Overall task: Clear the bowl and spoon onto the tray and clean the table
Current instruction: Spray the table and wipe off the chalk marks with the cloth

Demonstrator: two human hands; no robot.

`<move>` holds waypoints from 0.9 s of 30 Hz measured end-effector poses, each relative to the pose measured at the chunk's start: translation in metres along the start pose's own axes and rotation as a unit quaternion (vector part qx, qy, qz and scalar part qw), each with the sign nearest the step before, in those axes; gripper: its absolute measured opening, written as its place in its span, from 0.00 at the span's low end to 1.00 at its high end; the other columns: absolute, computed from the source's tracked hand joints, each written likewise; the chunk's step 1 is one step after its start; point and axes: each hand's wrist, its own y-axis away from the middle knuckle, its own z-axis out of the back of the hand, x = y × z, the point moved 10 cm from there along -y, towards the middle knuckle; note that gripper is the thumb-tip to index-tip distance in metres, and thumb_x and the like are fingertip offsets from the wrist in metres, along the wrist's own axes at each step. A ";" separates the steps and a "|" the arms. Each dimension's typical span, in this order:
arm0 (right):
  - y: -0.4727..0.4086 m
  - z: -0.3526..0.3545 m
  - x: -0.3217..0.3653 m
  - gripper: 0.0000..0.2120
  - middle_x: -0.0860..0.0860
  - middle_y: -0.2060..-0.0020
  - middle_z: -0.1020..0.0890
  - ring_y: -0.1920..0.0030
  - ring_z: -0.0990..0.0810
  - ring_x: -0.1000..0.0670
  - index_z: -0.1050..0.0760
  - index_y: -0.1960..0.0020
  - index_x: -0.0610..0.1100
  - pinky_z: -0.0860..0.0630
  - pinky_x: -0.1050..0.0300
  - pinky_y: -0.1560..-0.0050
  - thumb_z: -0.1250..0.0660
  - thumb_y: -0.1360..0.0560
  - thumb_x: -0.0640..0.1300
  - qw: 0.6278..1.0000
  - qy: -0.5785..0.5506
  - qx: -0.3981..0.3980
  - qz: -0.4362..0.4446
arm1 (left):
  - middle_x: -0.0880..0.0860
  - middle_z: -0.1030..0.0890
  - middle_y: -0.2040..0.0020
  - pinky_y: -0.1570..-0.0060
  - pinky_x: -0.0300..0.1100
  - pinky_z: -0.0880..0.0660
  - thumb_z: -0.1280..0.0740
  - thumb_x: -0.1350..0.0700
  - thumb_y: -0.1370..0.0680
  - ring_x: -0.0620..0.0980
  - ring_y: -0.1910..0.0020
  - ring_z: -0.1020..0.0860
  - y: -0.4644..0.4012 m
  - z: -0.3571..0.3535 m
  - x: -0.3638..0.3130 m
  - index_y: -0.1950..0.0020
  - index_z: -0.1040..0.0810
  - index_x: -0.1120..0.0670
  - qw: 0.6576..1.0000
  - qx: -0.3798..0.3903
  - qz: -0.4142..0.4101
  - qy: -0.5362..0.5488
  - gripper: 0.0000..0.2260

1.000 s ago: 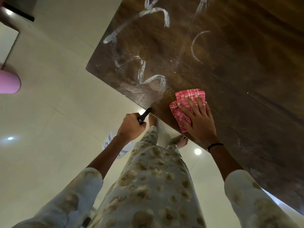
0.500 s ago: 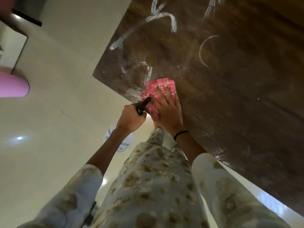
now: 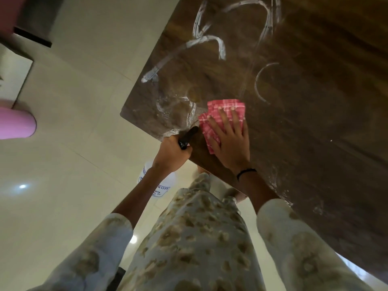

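Observation:
A dark wooden table [image 3: 304, 122] fills the upper right, streaked with white foamy smears [image 3: 210, 43] near its left corner. My right hand [image 3: 230, 141] lies flat with fingers spread on a folded red-and-white checked cloth [image 3: 222, 114], pressing it onto the tabletop close to the near edge. My left hand [image 3: 172, 153] is closed around the black trigger of a white spray bottle [image 3: 156, 184] that hangs below the table's edge. No bowl, spoon or tray is in view.
Pale floor tiles [image 3: 73, 122] spread to the left of the table. A pink rounded object [image 3: 16, 123] sits at the left edge of view. A dark piece of furniture [image 3: 35, 22] stands at the upper left. My patterned clothing fills the bottom.
My right hand slid the cloth left along the near edge toward the corner, then back a little to the right and farther onto the table. My left hand stayed on the spray bottle.

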 end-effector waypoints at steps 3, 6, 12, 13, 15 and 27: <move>-0.002 -0.006 0.040 0.23 0.49 0.25 0.35 0.23 0.44 0.42 0.35 0.27 0.54 0.49 0.39 0.25 0.49 0.19 0.59 0.999 -0.028 -0.005 0.042 | 0.51 0.33 0.75 0.76 0.35 0.40 0.36 0.61 0.30 0.47 0.79 0.37 -0.008 0.005 -0.002 0.63 0.26 0.55 1.000 -0.003 -0.006 -0.002 0.03; 0.022 -0.017 0.052 0.23 0.48 0.25 0.36 0.23 0.44 0.43 0.37 0.26 0.54 0.47 0.40 0.25 0.52 0.19 0.58 0.993 -0.024 0.015 0.113 | 0.52 0.31 0.75 0.77 0.37 0.39 0.36 0.62 0.29 0.45 0.80 0.38 -0.014 0.006 -0.009 0.60 0.23 0.60 1.000 0.006 -0.015 0.002 0.03; 0.058 -0.014 -0.039 0.26 0.47 0.25 0.36 0.24 0.44 0.41 0.40 0.25 0.57 0.44 0.38 0.26 0.48 0.21 0.61 0.998 0.023 0.035 0.053 | 0.53 0.30 0.74 0.80 0.33 0.41 0.35 0.60 0.26 0.47 0.78 0.34 -0.026 -0.004 -0.034 0.57 0.23 0.63 0.998 0.037 -0.032 -0.032 0.06; 0.057 -0.009 -0.058 0.27 0.46 0.25 0.37 0.24 0.45 0.40 0.42 0.24 0.57 0.43 0.38 0.27 0.48 0.22 0.61 0.999 0.020 0.029 0.020 | 0.53 0.29 0.73 0.81 0.32 0.40 0.35 0.59 0.26 0.47 0.78 0.33 -0.028 -0.007 -0.039 0.58 0.24 0.63 0.998 0.039 -0.031 -0.036 0.07; 0.052 0.003 -0.086 0.27 0.47 0.23 0.41 0.23 0.47 0.41 0.46 0.24 0.57 0.45 0.38 0.26 0.48 0.22 0.60 0.999 0.015 0.015 -0.026 | 0.53 0.29 0.72 0.79 0.32 0.36 0.34 0.58 0.26 0.47 0.77 0.31 -0.030 -0.015 -0.053 0.58 0.24 0.63 0.997 0.050 -0.039 -0.040 0.08; 0.045 0.023 -0.129 0.28 0.50 0.22 0.45 0.22 0.50 0.43 0.46 0.23 0.56 0.47 0.40 0.25 0.51 0.21 0.60 0.997 -0.001 0.000 -0.083 | 0.59 0.22 0.58 0.64 0.40 0.32 0.33 0.58 0.26 0.55 0.59 0.23 -0.058 -0.047 -0.131 0.51 0.23 0.63 0.995 0.052 -0.071 -0.053 0.09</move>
